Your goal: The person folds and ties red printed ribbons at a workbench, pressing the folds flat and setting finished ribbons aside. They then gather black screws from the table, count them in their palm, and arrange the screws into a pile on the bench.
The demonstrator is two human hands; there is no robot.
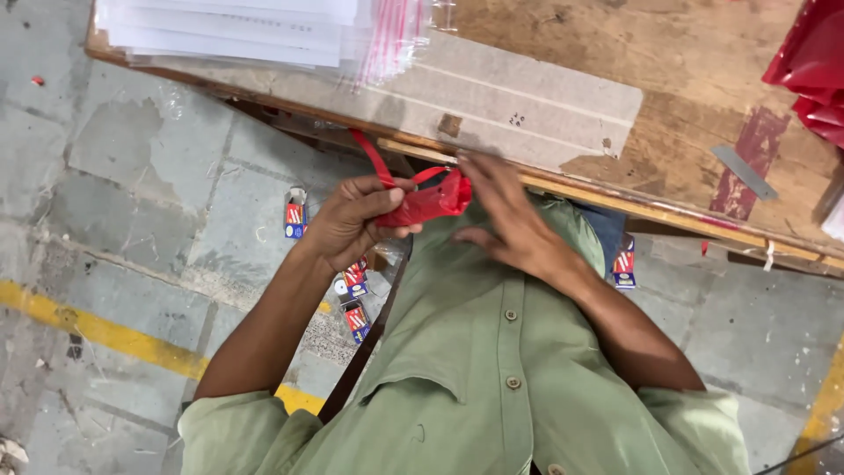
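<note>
— Held at chest height, just under the bench edge: a small red fabric piece (428,200), bunched, with a thin red strap (371,157) looping up from it toward the underside of the boards.

— Gripped how?

— Pinched in the left hand (352,220), fingers curled around the bunched end. Right hand (505,215) spread flat, fingertips at the other end of the red piece near the bench edge; touching or actually gripping, hard to tell, since motion blurs the fingers.

— And above that?

— A worn wooden workbench (686,79), scuffed and stained, with a pale cardboard sheet (519,101) laid along its near edge. On the far left corner, a stack of white paper sheets (229,26) overlapped by clear plastic bags with red zip strips (396,40). Further right, a flat metal strip (743,171) lying on the wood, and more red material (813,70) heaped at the right margin.

— Below?

— Grey concrete floor (132,158), cracked and patchy, crossed by a yellow painted line (97,330). Scattered on it, several small red-and-blue packets (295,218), some beside the left forearm, one more under the right elbow.

— Anything blocking the view?

— A green button-up shirt (492,369) filling the lower middle, hiding the floor directly beneath; both forearms cutting across the packets.
</note>
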